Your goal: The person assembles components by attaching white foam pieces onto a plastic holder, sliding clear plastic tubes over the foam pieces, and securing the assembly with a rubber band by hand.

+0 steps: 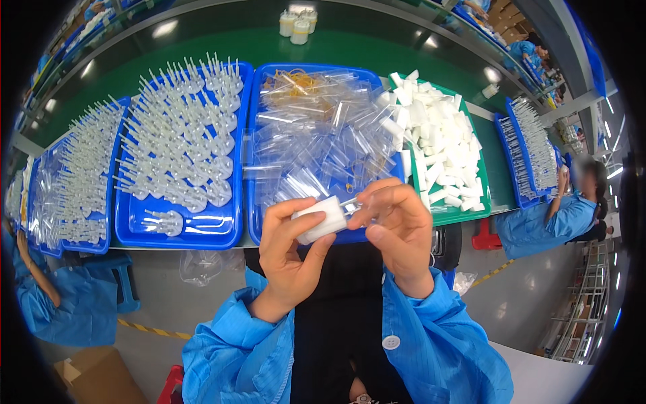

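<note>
Above the front edge of the middle blue tray, my left hand [288,248] grips a white block-like piece [321,221], its fingers and thumb closed around the sides. A thin, pale stem [348,204] sticks out of the piece's right end. The thumb and fingertips of my right hand [402,225] pinch close around that stem; the fingers partly hide it. Behind my hands, the middle blue tray [254,202] holds many clear plastic sleeves [303,138] and some yellow bands [296,82]. White foam-like blocks [437,128] fill a green tray [486,195] to the right.
On the left, a blue tray [134,237] carries rows of white parts with upright stems [185,135]; more such parts [87,175] stand further left. White cylinders [299,28] sit at the back. Workers in blue [555,219] sit at both sides. A blue stool [120,276] stands lower left.
</note>
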`<state>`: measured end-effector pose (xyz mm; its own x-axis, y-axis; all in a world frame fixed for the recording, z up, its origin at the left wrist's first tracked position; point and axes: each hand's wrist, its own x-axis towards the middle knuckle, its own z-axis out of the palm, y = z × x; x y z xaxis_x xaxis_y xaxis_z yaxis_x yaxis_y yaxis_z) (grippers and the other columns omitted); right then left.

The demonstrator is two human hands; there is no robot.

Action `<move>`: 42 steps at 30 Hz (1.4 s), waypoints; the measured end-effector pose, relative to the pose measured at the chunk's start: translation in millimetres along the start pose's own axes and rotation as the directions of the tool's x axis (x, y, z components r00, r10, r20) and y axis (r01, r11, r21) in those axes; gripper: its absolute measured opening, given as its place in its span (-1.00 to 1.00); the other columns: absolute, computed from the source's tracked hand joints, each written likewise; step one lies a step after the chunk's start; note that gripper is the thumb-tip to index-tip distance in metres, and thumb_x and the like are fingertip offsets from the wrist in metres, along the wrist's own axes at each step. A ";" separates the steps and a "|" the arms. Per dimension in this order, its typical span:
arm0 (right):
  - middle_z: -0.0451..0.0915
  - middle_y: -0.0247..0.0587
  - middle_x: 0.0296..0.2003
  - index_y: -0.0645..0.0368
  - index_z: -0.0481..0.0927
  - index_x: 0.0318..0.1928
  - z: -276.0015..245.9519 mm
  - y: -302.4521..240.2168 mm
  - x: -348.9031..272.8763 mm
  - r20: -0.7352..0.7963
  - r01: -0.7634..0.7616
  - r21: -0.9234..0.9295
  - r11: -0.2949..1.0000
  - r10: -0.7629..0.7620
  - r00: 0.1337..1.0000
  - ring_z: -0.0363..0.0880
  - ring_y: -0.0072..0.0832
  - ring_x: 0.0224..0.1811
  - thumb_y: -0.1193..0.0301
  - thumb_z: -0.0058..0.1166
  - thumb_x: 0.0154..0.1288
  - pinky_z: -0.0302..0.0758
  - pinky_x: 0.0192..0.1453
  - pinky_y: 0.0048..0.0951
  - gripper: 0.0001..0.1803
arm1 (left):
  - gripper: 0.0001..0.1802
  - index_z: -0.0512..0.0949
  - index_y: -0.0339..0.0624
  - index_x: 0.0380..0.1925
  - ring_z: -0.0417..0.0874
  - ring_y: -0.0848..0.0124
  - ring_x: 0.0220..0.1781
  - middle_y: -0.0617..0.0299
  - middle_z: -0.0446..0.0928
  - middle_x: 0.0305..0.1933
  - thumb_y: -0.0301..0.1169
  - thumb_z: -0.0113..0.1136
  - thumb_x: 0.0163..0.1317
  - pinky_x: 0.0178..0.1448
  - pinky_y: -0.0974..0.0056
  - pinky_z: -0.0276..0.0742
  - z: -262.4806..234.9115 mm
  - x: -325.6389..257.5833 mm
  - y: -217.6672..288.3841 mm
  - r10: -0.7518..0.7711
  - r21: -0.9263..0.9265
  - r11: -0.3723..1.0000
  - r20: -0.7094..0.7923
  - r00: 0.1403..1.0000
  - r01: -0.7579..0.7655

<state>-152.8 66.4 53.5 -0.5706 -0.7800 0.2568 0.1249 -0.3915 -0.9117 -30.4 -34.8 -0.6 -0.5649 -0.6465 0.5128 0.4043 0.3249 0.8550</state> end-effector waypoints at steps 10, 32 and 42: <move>0.56 -0.13 -0.18 0.33 0.45 -0.05 -12.0 0.2 -5.2 -0.030 -0.010 -0.032 0.999 0.009 1.000 0.56 -0.49 -0.14 0.60 0.17 0.18 0.43 0.01 -0.49 -0.69 | -0.68 0.51 -0.27 -0.07 0.54 0.23 0.09 0.01 0.36 0.09 -0.63 0.25 0.14 0.04 0.28 0.62 13.9 1.2 2.5 -0.071 -0.094 0.993 -0.014 0.997 0.070; 0.63 -0.08 -0.24 0.32 0.45 0.01 -25.7 -1.1 -6.8 0.183 0.302 -0.434 0.849 -0.245 0.952 0.60 -0.44 -0.23 0.51 0.10 0.22 0.41 -0.16 -0.52 -0.66 | -0.70 0.47 -0.30 -0.09 0.47 0.20 0.20 0.00 0.31 0.19 -0.67 0.19 0.16 0.28 0.15 0.43 13.3 11.5 13.9 -0.406 -0.530 0.767 0.035 0.913 0.361; 0.56 -0.09 -0.24 0.40 0.52 0.02 -23.0 -10.4 -6.1 0.272 0.371 -0.543 0.754 -0.260 0.926 0.49 -0.49 -0.30 0.43 0.03 0.25 0.37 -0.17 -0.51 -0.63 | -0.71 0.50 -0.30 -0.12 0.49 0.23 0.17 0.00 0.31 0.19 -0.69 0.21 0.13 0.26 0.16 0.45 13.1 9.3 17.0 -0.506 -0.596 0.682 0.032 0.862 0.423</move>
<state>-169.2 86.5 54.1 -0.3400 -0.7539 0.5621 -0.5581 -0.3193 -0.7658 -38.2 -26.2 19.7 -0.7144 -0.6997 0.0115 0.4660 -0.4634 0.7537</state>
